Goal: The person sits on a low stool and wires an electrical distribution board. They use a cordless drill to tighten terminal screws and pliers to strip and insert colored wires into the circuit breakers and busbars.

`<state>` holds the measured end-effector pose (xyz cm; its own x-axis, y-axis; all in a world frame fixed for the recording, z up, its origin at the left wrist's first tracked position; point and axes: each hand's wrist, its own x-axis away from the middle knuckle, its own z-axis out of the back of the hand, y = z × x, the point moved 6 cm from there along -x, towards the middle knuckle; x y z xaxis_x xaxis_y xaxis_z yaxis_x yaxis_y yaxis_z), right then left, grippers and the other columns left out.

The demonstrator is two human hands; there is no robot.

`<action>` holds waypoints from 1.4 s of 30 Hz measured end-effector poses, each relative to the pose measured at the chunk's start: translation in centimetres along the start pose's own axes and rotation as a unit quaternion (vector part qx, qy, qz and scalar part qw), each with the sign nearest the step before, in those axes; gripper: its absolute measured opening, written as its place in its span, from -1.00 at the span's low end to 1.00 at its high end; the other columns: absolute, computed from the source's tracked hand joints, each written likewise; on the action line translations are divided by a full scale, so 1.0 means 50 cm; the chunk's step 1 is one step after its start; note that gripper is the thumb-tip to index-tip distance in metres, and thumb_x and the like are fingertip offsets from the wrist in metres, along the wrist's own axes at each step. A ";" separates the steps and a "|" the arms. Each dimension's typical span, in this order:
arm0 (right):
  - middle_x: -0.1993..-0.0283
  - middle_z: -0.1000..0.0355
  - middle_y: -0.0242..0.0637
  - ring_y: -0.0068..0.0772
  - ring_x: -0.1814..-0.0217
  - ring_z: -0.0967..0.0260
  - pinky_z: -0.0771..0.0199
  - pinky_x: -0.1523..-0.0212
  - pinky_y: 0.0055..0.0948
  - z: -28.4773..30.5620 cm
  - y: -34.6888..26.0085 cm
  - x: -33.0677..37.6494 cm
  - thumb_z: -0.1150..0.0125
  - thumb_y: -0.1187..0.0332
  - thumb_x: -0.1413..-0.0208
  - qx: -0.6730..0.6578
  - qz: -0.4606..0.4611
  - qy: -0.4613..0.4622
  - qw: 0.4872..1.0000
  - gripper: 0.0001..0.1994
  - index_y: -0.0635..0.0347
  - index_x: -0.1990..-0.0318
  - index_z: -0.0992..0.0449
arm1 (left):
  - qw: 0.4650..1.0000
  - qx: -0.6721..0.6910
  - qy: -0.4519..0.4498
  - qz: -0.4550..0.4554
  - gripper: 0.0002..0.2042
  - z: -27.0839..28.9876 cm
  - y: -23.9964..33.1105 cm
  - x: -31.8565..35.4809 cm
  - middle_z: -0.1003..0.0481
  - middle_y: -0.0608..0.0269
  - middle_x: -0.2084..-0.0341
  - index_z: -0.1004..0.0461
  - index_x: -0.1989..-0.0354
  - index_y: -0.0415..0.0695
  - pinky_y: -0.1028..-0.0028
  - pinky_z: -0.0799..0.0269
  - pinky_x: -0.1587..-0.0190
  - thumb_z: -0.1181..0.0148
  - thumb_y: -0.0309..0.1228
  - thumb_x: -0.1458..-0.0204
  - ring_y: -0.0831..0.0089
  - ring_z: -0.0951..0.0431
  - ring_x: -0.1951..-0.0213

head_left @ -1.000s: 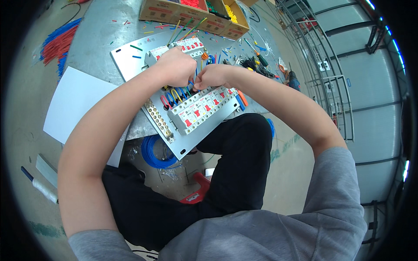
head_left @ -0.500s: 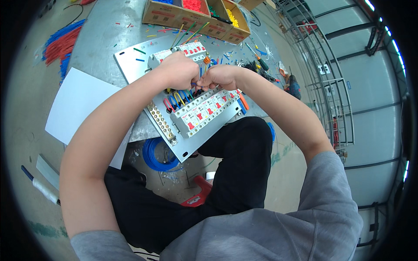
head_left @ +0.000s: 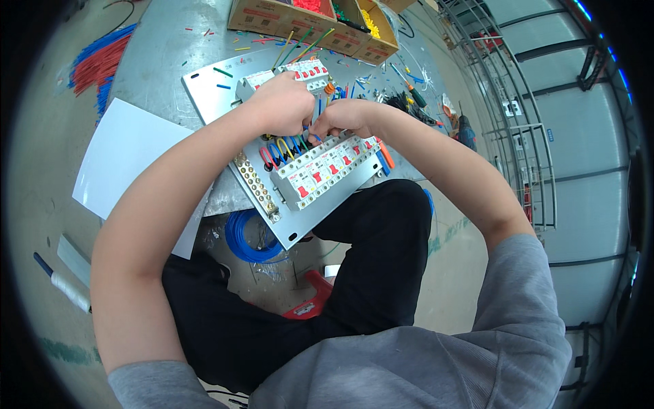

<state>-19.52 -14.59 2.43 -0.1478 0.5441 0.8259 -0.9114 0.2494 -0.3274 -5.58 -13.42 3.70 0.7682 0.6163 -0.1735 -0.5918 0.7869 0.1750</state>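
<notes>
A pale metal mounting plate (head_left: 204, 102) lies tilted at the table's edge, in front of my knees. My left hand (head_left: 285, 105) is closed above its middle, with the fingertips partly hidden, at one end of a short blue wire (head_left: 315, 138). Thumb and fingers of my right hand (head_left: 344, 117) pinch that wire right beside the left. Below them runs a row of white circuit breakers (head_left: 330, 170) with red switches. Looped red, blue, yellow and green wires (head_left: 283, 150) stand along its far side. A second breaker row (head_left: 312, 73) sits beyond my hands, and a brass terminal bar (head_left: 255, 187) lies at the left.
Cardboard bins (head_left: 327, 37) with coloured small parts stand at the back. A screwdriver (head_left: 414, 94), black parts (head_left: 402, 103) and a power drill (head_left: 466, 133) lie to the right. White paper (head_left: 129, 160) hangs over the left edge; a blue wire coil (head_left: 238, 238) is below.
The whole view has shifted slightly. Both hands stay close together over the plate, and a small blue bend of wire now shows below the right fingertips.
</notes>
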 end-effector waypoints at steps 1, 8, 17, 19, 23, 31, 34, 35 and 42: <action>0.10 -0.72 -0.44 -0.56 0.14 -0.39 -0.26 0.11 -0.44 -0.004 -0.001 -0.002 -0.41 0.27 -0.26 -0.024 -0.006 -0.001 1.000 -0.84 0.07 0.12 -0.80 | 1.000 -0.002 0.000 0.002 -0.95 0.003 0.000 0.001 -0.69 0.31 0.53 -0.83 0.47 0.12 0.24 -0.43 -0.11 -0.56 -0.30 0.13 0.26 -0.69 0.25; 0.23 -0.72 -0.49 -0.64 0.19 -0.58 -0.19 0.20 -0.51 0.002 -0.015 -0.012 -0.45 0.19 -0.23 -0.097 -0.045 -0.025 0.994 -0.90 -0.07 0.26 -0.72 | 0.998 -0.008 0.048 0.027 -0.90 -0.005 -0.013 -0.003 -0.68 0.20 0.57 -0.75 0.58 0.05 0.26 -0.44 -0.09 -0.55 -0.28 0.20 0.20 -0.69 0.34; 0.23 -0.69 -0.46 -0.58 0.20 -0.55 -0.27 0.22 -0.47 0.013 0.008 -0.018 -0.41 0.11 -0.36 0.030 -0.049 0.021 0.998 -0.83 -0.11 0.24 -0.76 | 0.998 0.017 0.059 0.007 -0.93 0.000 0.001 -0.013 -0.65 0.17 0.60 -0.73 0.61 0.04 0.26 -0.44 -0.07 -0.48 -0.32 0.20 0.15 -0.66 0.41; 0.22 -0.69 -0.42 -0.52 0.18 -0.52 -0.33 0.10 -0.40 -0.011 -0.003 -0.016 -0.37 0.10 -0.42 0.059 -0.012 0.047 0.997 -0.76 0.01 0.18 -0.78 | 0.998 0.014 0.059 0.014 -0.95 -0.004 -0.009 -0.004 -0.65 0.16 0.60 -0.74 0.61 0.04 0.26 -0.44 -0.06 -0.46 -0.34 0.18 0.14 -0.66 0.40; 0.10 -0.70 -0.32 -0.46 -0.01 -0.51 -0.41 -0.17 -0.33 -0.030 -0.003 0.005 -0.32 0.17 -0.48 0.048 0.019 0.090 0.995 -0.69 0.26 0.02 -0.79 | 0.999 -0.004 0.034 0.022 -0.94 0.000 -0.004 0.000 -0.67 0.18 0.58 -0.77 0.58 0.07 0.26 -0.44 -0.09 -0.41 -0.40 0.17 0.18 -0.68 0.38; 0.07 -0.70 -0.32 -0.48 0.01 -0.55 -0.50 -0.09 -0.41 -0.005 0.020 0.026 -0.39 0.36 -0.33 -0.069 0.051 0.029 0.996 -0.82 0.25 0.07 -0.80 | 0.998 0.056 0.004 0.009 -0.89 0.011 -0.004 0.001 -0.73 0.30 0.48 -0.86 0.34 0.10 0.28 -0.44 -0.15 -0.57 -0.29 0.06 0.27 -0.72 0.26; 0.07 -0.71 -0.30 -0.48 -0.01 -0.57 -0.51 -0.07 -0.43 -0.007 0.000 0.020 -0.38 0.43 -0.28 -0.056 0.040 0.046 0.997 -0.83 0.28 0.09 -0.80 | 0.998 0.064 0.002 0.002 -0.92 0.012 -0.005 0.010 -0.72 0.29 0.48 -0.84 0.37 0.12 0.29 -0.43 -0.15 -0.53 -0.33 0.06 0.26 -0.71 0.26; 0.07 -0.72 -0.28 -0.48 -0.01 -0.58 -0.52 -0.05 -0.43 -0.008 -0.008 0.019 -0.38 0.45 -0.26 -0.053 0.042 0.052 0.996 -0.83 0.29 0.09 -0.80 | 1.000 0.022 0.004 -0.004 -0.92 0.005 -0.002 0.008 -0.71 0.28 0.49 -0.83 0.38 0.13 0.29 -0.43 -0.15 -0.50 -0.37 0.07 0.25 -0.71 0.26; 0.12 -0.73 -0.27 -0.46 0.04 -0.63 -0.58 -0.06 -0.37 -0.022 -0.017 0.019 -0.40 0.40 -0.31 -0.004 0.061 0.104 0.993 -0.80 0.34 0.07 -0.79 | 0.998 -0.041 0.027 -0.035 -0.91 -0.017 -0.002 0.009 -0.70 0.19 0.51 -0.75 0.52 0.07 0.22 -0.43 -0.23 -0.35 -0.45 0.10 0.21 -0.73 0.28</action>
<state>-18.48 -13.38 3.00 -0.1737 0.7249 0.6666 -0.8882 0.1770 -0.4240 -5.38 -13.22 2.78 0.7957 0.5586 -0.2344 -0.5566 0.8268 0.0809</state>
